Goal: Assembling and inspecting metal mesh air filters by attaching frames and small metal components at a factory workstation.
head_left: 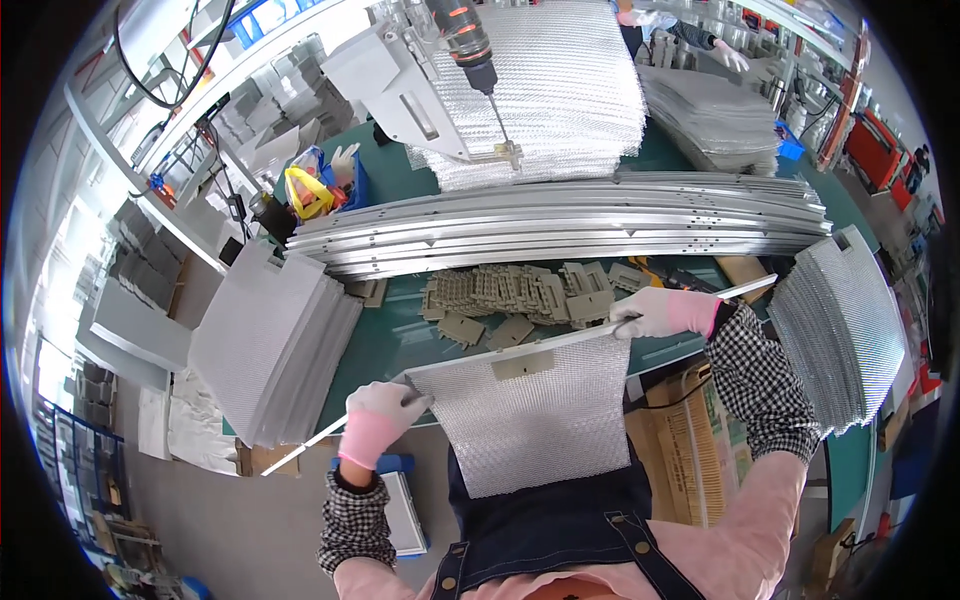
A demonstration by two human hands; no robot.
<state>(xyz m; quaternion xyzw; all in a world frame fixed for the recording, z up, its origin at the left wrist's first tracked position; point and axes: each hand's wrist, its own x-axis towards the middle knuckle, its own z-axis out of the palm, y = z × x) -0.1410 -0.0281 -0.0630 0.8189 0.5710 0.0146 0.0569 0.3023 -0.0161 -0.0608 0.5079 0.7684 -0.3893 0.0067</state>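
Observation:
A silvery metal mesh sheet (pixel 535 425) hangs in front of my apron, its upper edge along a long thin metal strip (pixel 748 287) that sticks out past both sides. My left hand (pixel 383 415), in a white and pink glove, is closed on the sheet's upper left corner at the strip. At the upper right corner, my gloved right hand (pixel 665 313) grips the same edge. A beige plastic piece (pixel 523 367) sits at the middle of the sheet's top edge. The fingertips are partly hidden behind the edge.
Beyond the sheet, many beige plastic pieces (pixel 490 293) lie on the green table (pixel 385 345). Long aluminium rails (pixel 560 225) cross behind them. Mesh stacks stand left (pixel 275 345) and right (pixel 840 325). A power driver (pixel 465 45) hangs above. Far back right, another person's gloved hand (pixel 730 55) shows.

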